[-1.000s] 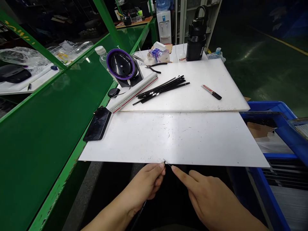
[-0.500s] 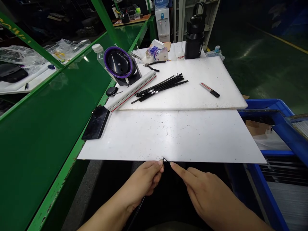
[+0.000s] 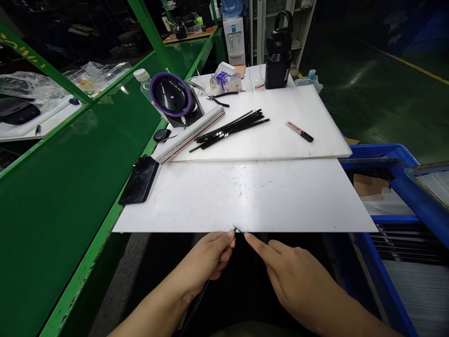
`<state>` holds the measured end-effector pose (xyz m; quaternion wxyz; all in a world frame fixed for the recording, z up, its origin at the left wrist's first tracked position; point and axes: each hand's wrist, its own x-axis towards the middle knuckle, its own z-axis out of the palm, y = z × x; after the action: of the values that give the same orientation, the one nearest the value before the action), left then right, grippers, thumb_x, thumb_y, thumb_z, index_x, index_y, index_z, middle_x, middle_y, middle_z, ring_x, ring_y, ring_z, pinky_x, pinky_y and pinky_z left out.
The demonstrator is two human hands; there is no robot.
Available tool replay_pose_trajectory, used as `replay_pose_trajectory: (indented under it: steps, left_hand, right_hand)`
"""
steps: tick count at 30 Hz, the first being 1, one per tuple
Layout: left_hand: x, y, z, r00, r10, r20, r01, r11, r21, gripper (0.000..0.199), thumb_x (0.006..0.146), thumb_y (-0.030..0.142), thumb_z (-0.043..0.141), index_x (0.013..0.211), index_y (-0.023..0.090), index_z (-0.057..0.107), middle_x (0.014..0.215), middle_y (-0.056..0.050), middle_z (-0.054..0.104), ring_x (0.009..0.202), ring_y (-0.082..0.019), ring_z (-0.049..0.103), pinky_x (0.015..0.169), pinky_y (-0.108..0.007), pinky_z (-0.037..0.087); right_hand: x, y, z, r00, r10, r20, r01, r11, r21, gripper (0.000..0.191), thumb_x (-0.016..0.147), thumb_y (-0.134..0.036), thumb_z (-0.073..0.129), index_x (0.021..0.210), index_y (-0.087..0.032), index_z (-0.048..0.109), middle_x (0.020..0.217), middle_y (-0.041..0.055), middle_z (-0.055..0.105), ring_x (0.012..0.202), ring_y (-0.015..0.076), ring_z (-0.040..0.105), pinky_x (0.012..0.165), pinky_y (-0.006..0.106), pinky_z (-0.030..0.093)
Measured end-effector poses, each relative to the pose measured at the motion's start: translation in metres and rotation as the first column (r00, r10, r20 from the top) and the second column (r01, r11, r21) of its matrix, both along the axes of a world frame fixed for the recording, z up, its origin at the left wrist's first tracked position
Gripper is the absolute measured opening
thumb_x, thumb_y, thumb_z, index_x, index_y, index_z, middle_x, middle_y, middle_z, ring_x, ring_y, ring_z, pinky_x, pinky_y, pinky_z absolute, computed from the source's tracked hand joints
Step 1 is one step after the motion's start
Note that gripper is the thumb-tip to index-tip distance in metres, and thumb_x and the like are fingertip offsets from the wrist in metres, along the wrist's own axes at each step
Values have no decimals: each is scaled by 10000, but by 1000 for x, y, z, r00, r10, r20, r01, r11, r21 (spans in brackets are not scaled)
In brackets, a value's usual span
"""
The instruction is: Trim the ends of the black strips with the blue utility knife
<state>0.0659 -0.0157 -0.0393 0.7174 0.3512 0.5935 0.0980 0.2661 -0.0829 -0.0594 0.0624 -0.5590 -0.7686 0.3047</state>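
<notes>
Now L hand [image 3: 213, 257] pinching strip [image 3: 200, 299], R hand [image 3: 289, 274] grip unclear; specked board [image 3: 280, 196], dim rm [image 3: 365, 107].

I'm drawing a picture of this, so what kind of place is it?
It looks like a workshop or small factory. A bundle of thin black strips and a cutter knife lie on a white foam board, and blue bins stand beside the table.

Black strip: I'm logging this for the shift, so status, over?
Left hand pinching black strip at near edge of white board. Right hand close by, forefinger extended, grip unclear. Cutter lying beyond, on foam slab.
</notes>
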Motion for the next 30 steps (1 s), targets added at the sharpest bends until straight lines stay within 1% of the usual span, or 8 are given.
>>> replay_pose_trajectory:
  steps: [5,12,16,19,21,23,26,30]
  left_hand:
    - [-1,0,-1,1000,-4,4,4,1000,0,355,902,511,503,788,175,486,579,66,361,467,-48,201,417,-186,124]
    - [-5,1,-3,999,-15,37,15,1000,-7,350,907,494,500,772,172,478,580,65,359,465,-44,203,412,-176,132]
    - [-9,-3,-2,996,18,88,-14,999,-43,346,883,503,544,791,170,522,557,75,336,444,-44,211,401,-179,145]
    - [-10,-7,-1,991,39,128,-36,999,-27,315,866,471,578,875,157,606,575,57,403,438,-50,278,400,-190,209]
    - [-10,-9,0,986,75,146,-69,997,-46,341,881,460,546,938,139,646,604,38,435,462,-53,298,416,-189,212]
    - [-10,-9,-1,983,114,146,-104,992,-77,372,901,452,499,959,121,658,619,24,439,492,-58,303,433,-185,192]
    - [-10,-6,-3,981,137,140,-123,987,-103,319,906,426,494,874,131,610,625,18,443,506,-61,311,446,-184,178]
    - [-9,-3,-7,979,123,161,-104,987,-125,273,907,425,510,826,165,516,593,63,347,474,-45,217,437,-181,135]
  right_hand:
    - [-1,0,1,1000,13,23,-13,1000,-5,662,916,-142,380,1515,-402,272,866,-8,645,625,179,608,498,300,217]
    - [-9,-8,-2,961,66,269,-103,986,129,819,791,-58,413,1542,-333,237,854,17,610,477,180,550,448,319,112]
    - [-4,-9,-1,989,26,143,-38,996,84,743,861,-82,378,1547,-326,230,877,27,614,541,176,581,456,303,245]
    - [3,-7,3,998,-62,-21,62,998,17,653,940,-130,332,1541,-364,231,874,16,620,600,159,600,529,283,385]
    - [7,-6,4,993,-100,-69,100,995,-6,621,964,-147,314,1533,-386,244,866,8,626,628,158,611,579,285,438]
    - [10,-4,5,990,-106,-88,106,994,-3,606,976,-157,316,1528,-397,253,868,3,636,645,159,619,622,293,467]
    - [10,-1,6,992,-72,-100,75,997,19,597,975,-154,340,1518,-396,285,900,8,655,665,156,628,668,294,487]
    - [7,0,8,994,-31,-104,32,999,16,611,949,-128,370,1506,-376,333,917,13,673,689,157,637,691,285,493]
